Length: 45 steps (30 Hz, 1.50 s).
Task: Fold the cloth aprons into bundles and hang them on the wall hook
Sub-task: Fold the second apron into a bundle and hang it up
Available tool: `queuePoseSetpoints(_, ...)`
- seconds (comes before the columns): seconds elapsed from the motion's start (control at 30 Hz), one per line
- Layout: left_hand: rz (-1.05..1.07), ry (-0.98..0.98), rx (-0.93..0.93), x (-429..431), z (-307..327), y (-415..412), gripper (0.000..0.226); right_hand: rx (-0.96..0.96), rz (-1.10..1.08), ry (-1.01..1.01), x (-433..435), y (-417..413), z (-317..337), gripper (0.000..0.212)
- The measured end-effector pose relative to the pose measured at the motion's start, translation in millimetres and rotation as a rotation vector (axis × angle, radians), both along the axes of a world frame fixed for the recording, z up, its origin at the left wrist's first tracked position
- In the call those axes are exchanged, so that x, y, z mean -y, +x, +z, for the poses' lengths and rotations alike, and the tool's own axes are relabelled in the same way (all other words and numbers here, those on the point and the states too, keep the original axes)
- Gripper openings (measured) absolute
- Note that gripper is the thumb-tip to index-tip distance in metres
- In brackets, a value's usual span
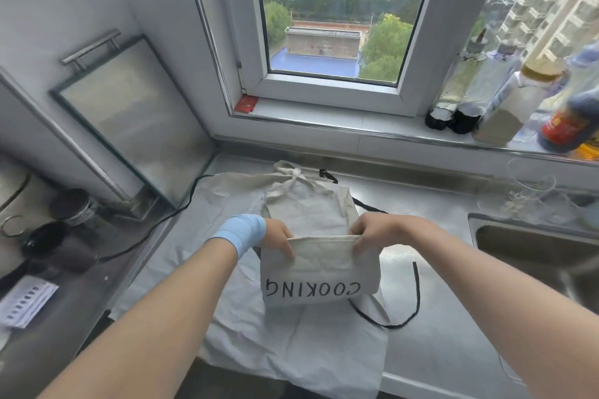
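Apron [319,272], possibly lifted, pinched between left hand [277,236] and right hand [372,232].

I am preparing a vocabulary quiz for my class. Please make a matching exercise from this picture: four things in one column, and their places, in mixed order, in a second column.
Things
1 apron marked COOKING
2 black cord
3 bottles
4 sink

Places
a on the window sill
b set into the counter, at the right
c gripped by the left hand and the right hand
d lying loose on the counter

Pairs: 1-c, 2-d, 3-a, 4-b
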State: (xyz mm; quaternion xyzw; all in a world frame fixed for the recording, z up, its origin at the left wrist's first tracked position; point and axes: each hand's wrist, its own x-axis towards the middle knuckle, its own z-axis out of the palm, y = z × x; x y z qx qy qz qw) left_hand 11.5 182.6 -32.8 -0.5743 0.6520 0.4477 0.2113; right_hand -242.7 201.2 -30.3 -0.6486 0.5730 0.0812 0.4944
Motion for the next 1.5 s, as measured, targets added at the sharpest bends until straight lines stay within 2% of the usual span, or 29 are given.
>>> queuePoseSetpoints(0.13, -0.008, -0.139, 0.007, 21.8, -16.6, 7.7, 0.009, -0.006, -0.091, -0.219, 21.0, 3.3, -19.1, 0.003)
queuePoseSetpoints(0.23, -0.004, -0.301, 0.038, 34.2, -36.7, 14.6, 0.014, -0.064, -0.135, -0.410, 32.8, 15.1, -38.4, 0.008)
queuePoseSetpoints(0.3, 0.010, -0.338, 0.053, 42.7, -52.3, 18.8, 0.014, -0.105, -0.120, -0.472, 42.7, 24.3, -55.7, 0.011)
queuePoseSetpoints(0.47, 0.041, -0.393, 0.120, 65.7, -98.4, 29.9, 0.022, -0.207, -0.079, -0.489, 74.9, 42.2, -103.4, 0.015)
queuePoseSetpoints(0.63, 0.082, -0.533, 0.090, 75.8, -127.1, 34.0, 0.021, -0.289, -0.113, -0.547, 91.5, 49.6, -130.9, 0.023)
queuePoseSetpoints(0.7, 0.080, -0.642, 0.133, 74.0, -134.1, 32.0, 0.026, -0.322, -0.131, -0.560, 94.2, 51.1, -138.0, 0.024)
queuePoseSetpoints(0.77, -0.006, -0.845, 0.235, 67.1, -137.0, 25.5, 0.033, -0.360, -0.116, -0.572, 96.5, 54.1, -142.9, 0.023)
queuePoseSetpoints(0.83, -0.078, -0.977, 0.180, 55.8, -138.5, 12.9, 0.043, -0.411, -0.092, -0.623, 97.5, 59.1, -144.3, 0.020)
queuePoseSetpoints(0.9, -0.135, -0.966, 0.065, 38.7, -145.2, -2.4, 0.043, -0.482, -0.033, -0.753, 93.5, 64.3, -143.9, 0.034)
queuePoseSetpoints(0.93, -0.144, -0.872, 0.038, 29.3, -148.1, -8.9, 0.045, -0.501, 0.007, -0.818, 88.6, 67.8, -142.4, 0.043)
queuePoseSetpoints(1.0, -0.154, -0.686, 0.070, 12.8, -160.6, -17.3, 0.059, -0.453, 0.089, -0.900, 71.8, 75.4, -142.2, 0.051)
queuePoseSetpoints(1.07, -0.149, -0.582, 0.115, 6.9, -166.0, -18.3, 0.071, -0.362, 0.181, -0.858, 47.5, 82.3, -151.3, 0.054)
queuePoseSetpoints(1.13, -0.200, -0.604, 0.146, 9.0, -169.5, -14.9, 0.081, -0.302, 0.183, -0.780, 24.3, 81.9, -165.2, 0.057)
queuePoseSetpoints(1.2, -0.221, -0.614, 0.167, 9.8, -171.0, -9.3, 0.076, -0.348, 0.167, -0.715, 6.3, 73.5, -179.3, 0.061)
queuePoseSetpoints(1.3, -0.236, -0.789, 0.148, 2.0, -167.9, 0.4, 0.055, -0.430, 0.150, -0.677, -1.2, 58.3, -188.1, 0.070)
queuePoseSetpoints(1.4, -0.279, -0.950, -0.033, -25.7, -168.4, 8.0, 0.033, -0.442, 0.145, -0.668, -0.3, 56.3, -187.5, 0.072)
queuePoseSetpoints(1.5, -0.254, -0.868, -0.009, -51.9, -171.5, 16.2, 0.047, -0.493, 0.144, -0.682, -3.8, 62.2, -185.7, 0.071)
